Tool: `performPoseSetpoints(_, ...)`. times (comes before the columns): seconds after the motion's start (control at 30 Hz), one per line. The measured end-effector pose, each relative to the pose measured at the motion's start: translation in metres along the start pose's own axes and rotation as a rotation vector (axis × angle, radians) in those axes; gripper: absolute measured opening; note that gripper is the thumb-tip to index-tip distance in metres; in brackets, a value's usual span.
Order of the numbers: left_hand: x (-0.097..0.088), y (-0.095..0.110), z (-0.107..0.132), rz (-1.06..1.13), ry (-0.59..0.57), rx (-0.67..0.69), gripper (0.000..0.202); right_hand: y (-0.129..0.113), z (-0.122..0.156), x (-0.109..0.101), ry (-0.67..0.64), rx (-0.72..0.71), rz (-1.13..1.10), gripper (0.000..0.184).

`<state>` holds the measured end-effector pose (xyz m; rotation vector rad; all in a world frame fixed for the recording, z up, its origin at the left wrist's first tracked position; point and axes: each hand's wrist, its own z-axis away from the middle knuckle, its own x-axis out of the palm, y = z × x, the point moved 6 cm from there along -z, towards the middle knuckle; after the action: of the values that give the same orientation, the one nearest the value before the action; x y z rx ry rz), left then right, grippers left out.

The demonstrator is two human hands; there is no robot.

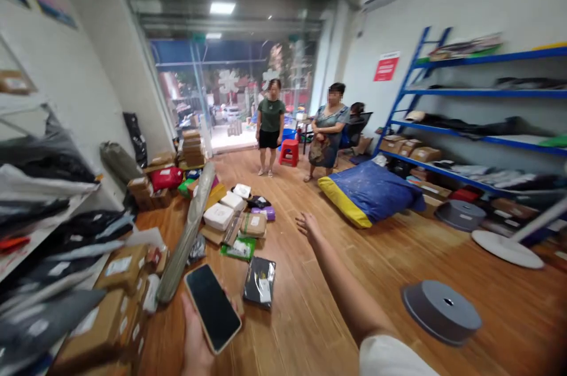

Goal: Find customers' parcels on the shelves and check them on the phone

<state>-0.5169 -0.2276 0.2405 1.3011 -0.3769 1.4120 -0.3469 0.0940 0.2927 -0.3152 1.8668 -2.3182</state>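
Note:
My left hand (195, 337) is low in the view and holds a dark smartphone (212, 307) with its blank screen facing up. My right hand (307, 225) is stretched out ahead over the wooden floor, fingers spread and holding nothing. Nearest to it on the floor lie several parcels: a black wrapped packet (259, 281), a green packet (239, 248), a brown box (253, 224) and white boxes (218, 216). A long wrapped roll (188, 234) leans beside the phone.
Shelves of grey bags and cardboard boxes (95, 329) line the left wall. A blue metal rack (478, 98) stands on the right, with a blue and yellow sack (370, 193) before it. Grey round bases (440, 311) and a white fan base (507, 248) lie on the floor. Two people (270, 127) stand ahead near a red stool (289, 151); a third sits behind.

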Motion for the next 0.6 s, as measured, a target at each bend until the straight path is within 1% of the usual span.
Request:
performPoseSetpoints(0.03, 0.014, -0.014, 0.005, 0.000, -0.017, -0.029, 0.065, 0.007, -0.001, -0.002, -0.037, 0.028, 0.008, 0.039)
performPoseSetpoints(0.07, 0.025, -0.025, 0.011, 0.012, -0.010, -0.030, 0.068, 0.016, 0.005, 0.003, -0.110, 0.035, 0.012, 0.041)
performPoseSetpoints(0.1, 0.037, -0.034, 0.016, 0.012, -0.028, -0.027, 0.069, 0.026, 0.018, 0.012, -0.220, 0.021, 0.012, 0.044)
performPoseSetpoints(0.13, 0.048, -0.041, 0.020, 0.002, -0.048, -0.035, 0.070, 0.037, 0.037, 0.024, -0.356, -0.008, 0.009, 0.049)
performPoseSetpoints(0.2, 0.061, -0.051, 0.030, -0.010, -0.053, -0.020, 0.067, 0.056, 0.090, 0.045, -0.640, -0.086, -0.006, 0.062)
performPoseSetpoints(0.27, 0.068, -0.059, 0.043, -0.014, -0.072, 0.012, 0.066, 0.071, 0.144, 0.051, -0.797, -0.139, -0.010, 0.069)
performPoseSetpoints(0.33, 0.072, -0.068, 0.059, -0.015, -0.097, 0.044, 0.069, 0.078, 0.191, 0.049, -0.924, -0.234, -0.009, 0.075)
performPoseSetpoints(0.37, 0.072, -0.074, 0.068, -0.023, -0.102, 0.045, 0.072, 0.079, 0.211, 0.047, -0.984, -0.293, -0.015, 0.083)
performPoseSetpoints(0.43, 0.069, -0.088, 0.085, -0.042, -0.076, 0.028, 0.077, 0.081, 0.241, 0.039, -1.072, -0.389, -0.032, 0.112)
performPoseSetpoints(0.47, 0.066, -0.095, 0.094, -0.049, -0.051, 0.015, 0.079, 0.082, 0.253, 0.033, -1.091, -0.407, -0.047, 0.128)
performPoseSetpoints(0.5, 0.062, -0.103, 0.103, -0.052, -0.022, 0.014, 0.081, 0.084, 0.262, 0.027, -1.098, -0.402, -0.066, 0.138)
performPoseSetpoints(0.53, 0.058, -0.111, 0.112, -0.048, 0.003, 0.025, 0.082, 0.088, 0.271, 0.019, -1.102, -0.379, -0.084, 0.143)
performPoseSetpoints(0.6, 0.050, -0.129, 0.131, -0.032, 0.027, 0.085, 0.082, 0.096, 0.289, 0.000, -1.117, -0.321, -0.115, 0.136)
